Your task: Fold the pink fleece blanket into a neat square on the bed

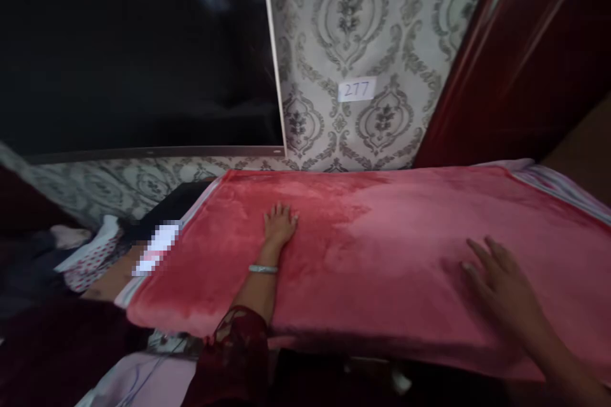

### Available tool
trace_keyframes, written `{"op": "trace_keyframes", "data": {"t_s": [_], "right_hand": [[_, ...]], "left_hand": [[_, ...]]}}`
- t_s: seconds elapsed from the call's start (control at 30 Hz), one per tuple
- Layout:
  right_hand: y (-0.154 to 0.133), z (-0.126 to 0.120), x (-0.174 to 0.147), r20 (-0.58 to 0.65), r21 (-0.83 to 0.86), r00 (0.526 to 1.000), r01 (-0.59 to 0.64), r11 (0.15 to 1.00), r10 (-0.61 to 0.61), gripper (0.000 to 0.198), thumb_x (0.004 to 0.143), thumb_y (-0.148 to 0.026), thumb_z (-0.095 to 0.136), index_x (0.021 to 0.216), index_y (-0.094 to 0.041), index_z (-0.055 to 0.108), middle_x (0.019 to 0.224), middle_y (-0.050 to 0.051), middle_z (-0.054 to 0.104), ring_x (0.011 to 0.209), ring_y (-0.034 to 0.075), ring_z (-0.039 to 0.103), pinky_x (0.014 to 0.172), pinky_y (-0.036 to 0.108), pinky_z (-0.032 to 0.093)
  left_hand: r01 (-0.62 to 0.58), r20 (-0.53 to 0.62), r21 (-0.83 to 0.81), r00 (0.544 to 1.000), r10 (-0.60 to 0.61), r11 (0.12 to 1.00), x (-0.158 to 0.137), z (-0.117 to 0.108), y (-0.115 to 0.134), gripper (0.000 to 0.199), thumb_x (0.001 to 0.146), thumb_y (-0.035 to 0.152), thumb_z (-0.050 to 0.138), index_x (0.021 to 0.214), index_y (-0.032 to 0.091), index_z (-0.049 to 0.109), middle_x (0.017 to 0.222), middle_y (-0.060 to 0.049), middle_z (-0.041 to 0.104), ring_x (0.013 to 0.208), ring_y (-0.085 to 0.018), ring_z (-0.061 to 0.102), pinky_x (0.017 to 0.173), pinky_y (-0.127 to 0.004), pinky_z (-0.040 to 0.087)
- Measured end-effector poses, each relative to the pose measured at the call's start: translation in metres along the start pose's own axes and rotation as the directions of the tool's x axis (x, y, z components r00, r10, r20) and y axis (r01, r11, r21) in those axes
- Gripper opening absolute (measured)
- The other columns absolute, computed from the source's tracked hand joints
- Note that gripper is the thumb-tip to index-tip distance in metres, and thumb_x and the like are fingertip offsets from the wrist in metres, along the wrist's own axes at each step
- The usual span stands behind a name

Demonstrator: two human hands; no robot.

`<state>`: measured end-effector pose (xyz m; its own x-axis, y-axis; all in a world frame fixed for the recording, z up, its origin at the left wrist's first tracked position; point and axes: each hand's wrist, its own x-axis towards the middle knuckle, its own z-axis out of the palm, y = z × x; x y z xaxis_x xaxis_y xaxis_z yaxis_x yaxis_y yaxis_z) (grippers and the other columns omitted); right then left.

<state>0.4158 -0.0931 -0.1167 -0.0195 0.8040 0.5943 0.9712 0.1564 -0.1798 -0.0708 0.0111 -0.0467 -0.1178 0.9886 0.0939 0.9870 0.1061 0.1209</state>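
Observation:
A plush blanket (353, 267) in red and pink lies spread over a raised flat surface, its front edge hanging down. My left hand (279, 226) rests flat on the red part with fingers spread, a pale bracelet (263, 269) on the wrist. Over the pink part at the right is my right hand (499, 280), fingers apart and holding nothing. A shadow falls beside it, and it seems to hover slightly above the cloth. Darker brushed patches show in the pile between the two hands. Striped whitish cloth (568, 187) shows along the blanket's right back edge.
Behind the blanket stands a patterned wall (305, 57) bearing a paper label (357, 89) marked 277. A large dark television screen (143, 57) hangs at upper left. Dark red glossy panelling (520, 44) rises at right. Piled clothes (90, 254) lie at left; whitish cloth (147, 375) sits below.

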Motion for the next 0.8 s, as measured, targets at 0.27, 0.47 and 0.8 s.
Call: {"op": "trace_keyframes", "data": {"t_s": [0.27,0.47,0.8], "right_hand": [[-0.089,0.071,0.057,0.304,0.084,0.926,0.209,0.974,-0.225,0.064,0.098,-0.052,0.031,0.146,-0.019,0.058,0.160,0.015,0.043,0.147,0.037,0.039,0.111,0.056,0.045],[-0.111,0.099,0.075,0.327,0.077,0.906,0.257,0.963,-0.268,0.067,0.098,-0.051,0.023,0.149,-0.021,0.054,0.158,0.014,0.046,0.146,0.036,0.041,0.110,0.060,0.043],[-0.094,0.127,0.061,0.160,0.212,0.917,0.330,0.920,-0.366,0.070,0.091,-0.057,0.031,0.153,-0.029,0.049,0.146,0.016,0.057,0.138,0.045,0.047,0.102,0.074,0.041]], "left_hand": [[-0.026,0.015,-0.048,1.000,0.027,0.998,-0.005,0.006,-0.002,0.059,0.105,0.051,0.028,0.154,0.024,0.046,0.166,-0.009,0.038,0.155,-0.032,0.029,0.123,-0.062,0.023],[0.009,-0.035,-0.056,0.999,-0.011,0.998,-0.014,0.012,0.001,0.060,0.106,0.053,0.029,0.151,0.019,0.049,0.163,-0.015,0.041,0.152,-0.029,0.034,0.124,-0.056,0.025],[0.156,0.006,0.017,0.988,-0.156,0.988,-0.026,-0.004,-0.095,0.062,0.105,0.054,0.031,0.155,0.021,0.046,0.165,-0.015,0.038,0.154,-0.034,0.030,0.124,-0.062,0.019]]}}
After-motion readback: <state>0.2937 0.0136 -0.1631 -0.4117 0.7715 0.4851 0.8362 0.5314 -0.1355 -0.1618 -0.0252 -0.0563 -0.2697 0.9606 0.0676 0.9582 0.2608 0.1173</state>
